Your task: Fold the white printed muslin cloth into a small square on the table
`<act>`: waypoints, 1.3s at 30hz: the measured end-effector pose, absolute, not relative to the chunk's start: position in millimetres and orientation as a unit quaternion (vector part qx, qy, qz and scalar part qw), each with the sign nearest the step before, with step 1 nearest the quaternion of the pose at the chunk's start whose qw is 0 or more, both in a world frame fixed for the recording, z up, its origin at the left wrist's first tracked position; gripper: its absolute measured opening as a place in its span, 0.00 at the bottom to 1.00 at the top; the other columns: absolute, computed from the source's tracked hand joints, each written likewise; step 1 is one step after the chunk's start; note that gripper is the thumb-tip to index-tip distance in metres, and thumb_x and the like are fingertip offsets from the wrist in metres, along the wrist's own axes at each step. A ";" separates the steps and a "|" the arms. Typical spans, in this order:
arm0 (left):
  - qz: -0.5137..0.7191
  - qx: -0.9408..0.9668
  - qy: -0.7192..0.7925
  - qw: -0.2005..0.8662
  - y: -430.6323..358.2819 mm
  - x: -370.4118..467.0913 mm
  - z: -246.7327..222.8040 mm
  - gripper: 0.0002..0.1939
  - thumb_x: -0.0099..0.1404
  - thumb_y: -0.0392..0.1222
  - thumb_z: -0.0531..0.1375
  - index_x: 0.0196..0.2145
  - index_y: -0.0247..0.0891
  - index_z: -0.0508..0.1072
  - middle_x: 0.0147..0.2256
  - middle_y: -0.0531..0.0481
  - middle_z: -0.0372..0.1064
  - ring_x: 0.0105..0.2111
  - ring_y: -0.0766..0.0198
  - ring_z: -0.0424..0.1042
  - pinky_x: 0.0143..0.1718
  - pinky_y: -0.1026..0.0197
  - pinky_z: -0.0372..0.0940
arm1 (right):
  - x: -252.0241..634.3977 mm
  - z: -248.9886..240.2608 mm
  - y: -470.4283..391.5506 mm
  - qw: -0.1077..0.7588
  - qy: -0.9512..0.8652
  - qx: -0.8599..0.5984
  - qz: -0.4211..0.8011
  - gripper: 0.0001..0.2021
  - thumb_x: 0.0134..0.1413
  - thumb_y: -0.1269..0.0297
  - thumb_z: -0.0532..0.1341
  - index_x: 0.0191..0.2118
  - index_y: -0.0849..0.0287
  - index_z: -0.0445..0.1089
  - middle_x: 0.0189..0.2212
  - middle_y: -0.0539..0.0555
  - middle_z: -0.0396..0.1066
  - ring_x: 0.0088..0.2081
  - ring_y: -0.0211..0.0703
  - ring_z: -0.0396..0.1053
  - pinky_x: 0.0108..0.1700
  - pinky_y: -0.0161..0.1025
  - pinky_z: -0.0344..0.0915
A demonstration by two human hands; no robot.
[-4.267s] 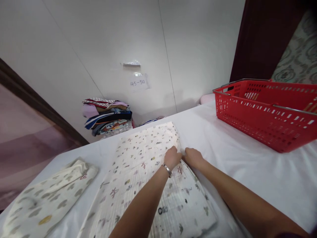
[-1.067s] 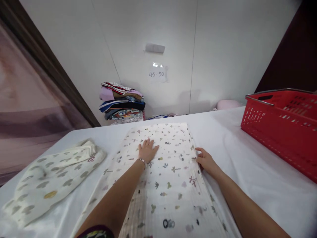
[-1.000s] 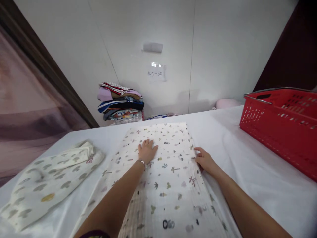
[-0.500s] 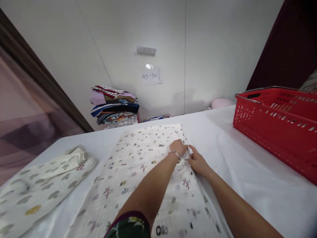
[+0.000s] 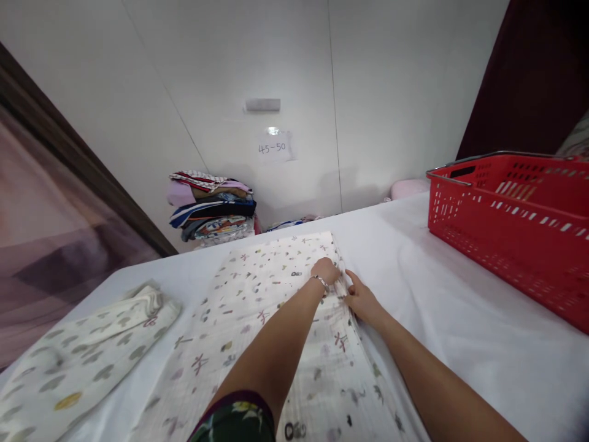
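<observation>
Your left hand point(image 5: 325, 269) at the cloth point(image 5: 257, 279) edge, finger closure unclear; your right hand point(image 5: 365, 304) there, fingers apart; align layers gently, without stretching.

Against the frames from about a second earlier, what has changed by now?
The left hand, then spread flat mid-cloth, has moved right to the right edge of the white, printed, folded cloth, beside the right hand. Whether it grips is unclear. The right hand remains at that edge; the red perforated plastic basket hasn't visibly moved.
</observation>
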State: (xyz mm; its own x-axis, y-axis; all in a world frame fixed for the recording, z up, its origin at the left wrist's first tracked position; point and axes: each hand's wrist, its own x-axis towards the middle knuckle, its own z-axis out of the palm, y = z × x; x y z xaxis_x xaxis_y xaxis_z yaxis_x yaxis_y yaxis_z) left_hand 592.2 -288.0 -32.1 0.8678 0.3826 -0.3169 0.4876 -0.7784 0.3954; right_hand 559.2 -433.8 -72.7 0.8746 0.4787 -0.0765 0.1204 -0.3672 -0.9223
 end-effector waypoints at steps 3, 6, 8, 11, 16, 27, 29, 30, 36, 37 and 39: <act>-0.128 0.920 0.230 0.289 -285.8 594.5 -30.1 0.14 0.64 0.46 0.54 0.37 0.31 0.71 0.33 0.45 0.72 0.31 0.64 0.72 0.31 0.62 0.67 | 561.3 -75.4 -431.9 0.556 -0.169 -0.793 0.182 0.38 0.40 0.72 0.54 0.62 0.55 0.46 0.20 0.44 0.59 0.22 0.36 0.59 0.24 0.31 0.53; -0.122 0.914 0.219 0.320 -287.9 594.1 -32.4 0.14 0.66 0.46 0.52 0.41 0.33 0.70 0.34 0.48 0.71 0.30 0.68 0.71 0.32 0.62 0.67 | 562.4 -75.4 -430.5 0.573 -0.144 -0.778 0.212 0.40 0.41 0.72 0.54 0.63 0.53 0.42 0.21 0.44 0.59 0.18 0.34 0.57 0.20 0.31 0.51; -0.108 0.915 0.215 0.323 -291.3 592.6 -36.0 0.12 0.65 0.42 0.52 0.38 0.33 0.72 0.33 0.48 0.73 0.30 0.67 0.71 0.31 0.65 0.66 | 562.1 -74.1 -430.2 0.578 -0.137 -0.773 0.223 0.41 0.40 0.72 0.54 0.63 0.52 0.42 0.21 0.44 0.60 0.17 0.34 0.57 0.18 0.30 0.51; -0.095 0.922 0.215 0.307 -295.7 591.4 -39.5 0.11 0.59 0.38 0.53 0.33 0.32 0.75 0.29 0.45 0.74 0.30 0.65 0.72 0.30 0.67 0.64 | 560.8 -71.5 -430.2 0.580 -0.137 -0.771 0.223 0.41 0.39 0.72 0.54 0.63 0.52 0.42 0.21 0.44 0.60 0.16 0.34 0.57 0.18 0.30 0.52; -0.093 0.933 0.212 0.274 -300.0 592.2 -34.7 0.12 0.56 0.41 0.54 0.30 0.34 0.75 0.29 0.43 0.74 0.31 0.62 0.73 0.31 0.66 0.64 | 558.8 -68.2 -430.4 0.589 -0.133 -0.765 0.223 0.41 0.38 0.73 0.54 0.63 0.50 0.43 0.22 0.45 0.61 0.16 0.34 0.57 0.17 0.30 0.51; -0.077 0.945 0.226 0.225 -310.9 591.7 -25.3 0.15 0.53 0.42 0.58 0.38 0.34 0.71 0.38 0.38 0.72 0.36 0.55 0.73 0.31 0.61 0.64 | 557.2 -65.0 -431.5 0.601 -0.121 -0.753 0.238 0.44 0.39 0.72 0.55 0.65 0.52 0.35 0.22 0.45 0.61 0.16 0.34 0.58 0.17 0.30 0.52; -0.059 0.945 0.230 0.224 -308.3 589.7 -26.8 0.14 0.56 0.40 0.55 0.40 0.34 0.70 0.39 0.38 0.72 0.38 0.56 0.72 0.32 0.62 0.63 | 556.8 -63.1 -430.9 0.597 -0.116 -0.755 0.244 0.44 0.40 0.72 0.55 0.65 0.52 0.34 0.22 0.45 0.61 0.16 0.34 0.58 0.17 0.30 0.52; -0.047 0.946 0.230 0.224 -307.3 588.3 -28.0 0.14 0.57 0.39 0.53 0.41 0.34 0.69 0.40 0.38 0.71 0.39 0.57 0.72 0.33 0.62 0.63 | 556.7 -62.4 -430.7 0.594 -0.113 -0.758 0.245 0.44 0.40 0.72 0.55 0.65 0.51 0.34 0.22 0.45 0.60 0.16 0.33 0.57 0.17 0.30 0.52; -0.018 0.951 0.201 0.236 -308.2 583.9 -35.6 0.13 0.58 0.43 0.54 0.39 0.36 0.70 0.40 0.41 0.72 0.40 0.56 0.70 0.37 0.60 0.63 | 557.7 -60.2 -431.2 0.585 -0.110 -0.765 0.247 0.45 0.39 0.72 0.55 0.65 0.51 0.34 0.21 0.44 0.59 0.15 0.34 0.57 0.16 0.31 0.53; -0.018 0.951 0.192 0.243 -308.0 583.5 -35.6 0.13 0.58 0.44 0.54 0.37 0.36 0.71 0.38 0.42 0.72 0.39 0.57 0.71 0.37 0.60 0.63 | 558.0 -60.0 -431.6 0.586 -0.109 -0.763 0.249 0.45 0.39 0.72 0.54 0.65 0.51 0.34 0.21 0.44 0.59 0.15 0.34 0.57 0.16 0.31 0.52; -0.018 0.951 0.167 0.261 -305.6 580.4 -34.1 0.13 0.59 0.46 0.54 0.36 0.37 0.71 0.36 0.45 0.73 0.37 0.60 0.71 0.36 0.62 0.63 | 558.6 -59.9 -432.3 0.587 -0.109 -0.762 0.253 0.45 0.39 0.72 0.54 0.65 0.51 0.34 0.21 0.44 0.59 0.13 0.34 0.57 0.15 0.31 0.51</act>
